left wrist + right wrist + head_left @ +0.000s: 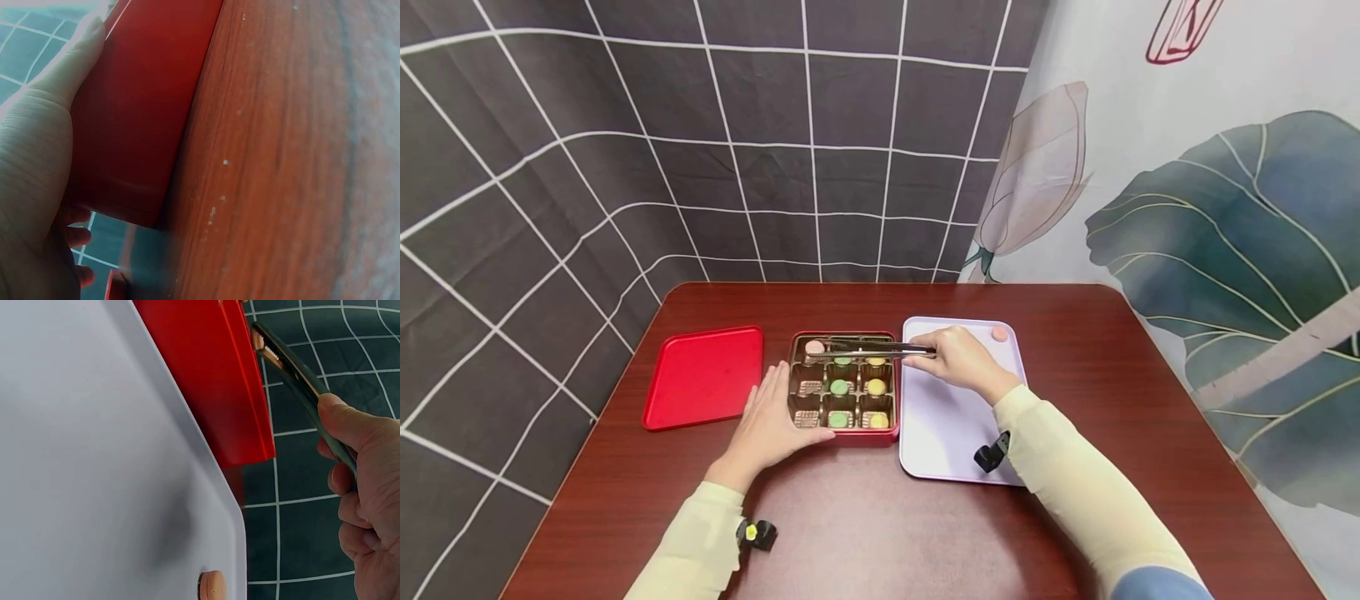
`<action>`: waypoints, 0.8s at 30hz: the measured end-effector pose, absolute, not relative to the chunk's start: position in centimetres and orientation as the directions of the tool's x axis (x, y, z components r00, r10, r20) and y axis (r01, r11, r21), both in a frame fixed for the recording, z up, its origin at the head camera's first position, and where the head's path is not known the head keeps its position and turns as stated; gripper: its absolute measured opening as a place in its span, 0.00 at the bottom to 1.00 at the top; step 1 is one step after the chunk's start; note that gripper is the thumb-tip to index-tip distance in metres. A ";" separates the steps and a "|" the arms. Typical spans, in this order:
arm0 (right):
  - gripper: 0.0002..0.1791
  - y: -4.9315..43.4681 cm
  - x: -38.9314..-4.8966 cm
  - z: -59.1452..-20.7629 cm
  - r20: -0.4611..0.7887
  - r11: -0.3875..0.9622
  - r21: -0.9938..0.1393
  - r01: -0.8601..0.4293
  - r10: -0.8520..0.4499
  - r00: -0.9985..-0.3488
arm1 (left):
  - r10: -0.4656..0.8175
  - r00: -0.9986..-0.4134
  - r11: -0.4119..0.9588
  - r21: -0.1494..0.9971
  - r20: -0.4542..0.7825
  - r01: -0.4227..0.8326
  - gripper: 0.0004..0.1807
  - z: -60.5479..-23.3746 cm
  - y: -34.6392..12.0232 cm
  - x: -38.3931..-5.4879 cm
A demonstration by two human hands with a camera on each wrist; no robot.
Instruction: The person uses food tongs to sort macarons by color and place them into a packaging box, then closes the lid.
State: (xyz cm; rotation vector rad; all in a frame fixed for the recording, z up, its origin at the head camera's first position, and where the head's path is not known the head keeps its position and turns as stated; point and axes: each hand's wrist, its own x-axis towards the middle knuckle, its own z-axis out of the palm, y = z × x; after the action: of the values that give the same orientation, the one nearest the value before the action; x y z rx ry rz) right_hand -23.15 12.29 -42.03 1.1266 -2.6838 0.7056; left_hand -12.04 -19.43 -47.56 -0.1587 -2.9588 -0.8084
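Pink macaron (815, 347): at the far-left compartment of the red box (865, 438), between the tips of the tongs (916, 349); you cannot tell from these views whether it touches the compartment floor
Right hand (958, 358): yours is wrapped on the handle end of the tongs, thumb along one side and fingers folded beneath, with the tongs reaching leftward across the back row
Left hand (771, 429): you rest it at the near-left corner of the box, fingers extended along the left side, thumb along the front rim, the hand itself spread rather than clenched
Gold insert (808, 375): sits inside the box, divided three by three
Green macarons (838, 387): one in each compartment of the middle column, the back one partly hidden by the tongs
Yellow macarons (876, 387): one in each compartment of the right column
Pale lilac tray (940, 433): just beside the box on your right, under your right hand and forearm
Second pink macaron (1000, 333): on the tray, near its far-right corner
Red lid (703, 379): flat on your left, apart from the box
Table (820, 517): reddish-brown wood grain, under everything
Backdrop: dark gridded cloth (775, 100) behind and left, lotus-print cloth (1225, 250) right
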 end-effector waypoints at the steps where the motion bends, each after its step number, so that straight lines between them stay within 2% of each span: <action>1: 0.11 12.2 -23.2 -42.0 0.305 0.606 -0.363 -0.708 -0.641 -0.704 | 0.081 -0.992 0.857 0.502 0.094 0.117 0.76 -47.5 -19.4 -12.0; 9: 0.10 11.6 -23.9 -41.7 0.315 0.584 -0.314 -0.749 -0.680 -0.662 | 0.078 -0.993 0.856 0.504 0.091 0.113 0.76 -47.5 -19.3 -12.0; 24: 0.18 10.1 -24.6 -40.2 0.242 0.614 -0.222 -0.758 -0.718 -0.653 | 0.074 -0.993 0.861 0.498 0.086 0.108 0.76 -47.7 -19.4 -12.0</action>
State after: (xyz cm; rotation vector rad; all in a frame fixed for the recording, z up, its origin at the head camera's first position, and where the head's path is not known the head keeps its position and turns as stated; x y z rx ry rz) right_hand -24.56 10.11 -40.18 1.2428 -2.7049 0.4628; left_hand -12.00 -19.36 -47.66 -0.1455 -2.9684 -0.7994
